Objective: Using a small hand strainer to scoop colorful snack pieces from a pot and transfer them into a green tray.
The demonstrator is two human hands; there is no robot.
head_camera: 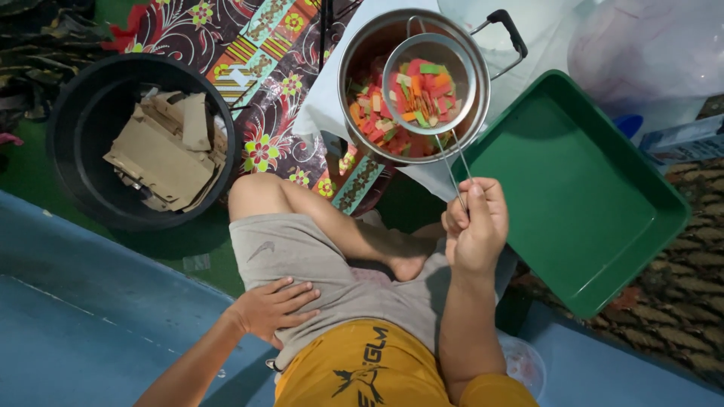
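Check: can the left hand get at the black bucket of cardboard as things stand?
Probably yes. The left hand rests empty on the thigh, and the black bucket sits open-topped on that side with only bare floor between them.

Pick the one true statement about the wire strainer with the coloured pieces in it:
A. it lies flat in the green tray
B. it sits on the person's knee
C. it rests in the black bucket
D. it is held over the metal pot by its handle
D: the right hand grips the thin wire handle, and the strainer, full of coloured pieces, sits above the metal pot, while the green tray beside it holds nothing.
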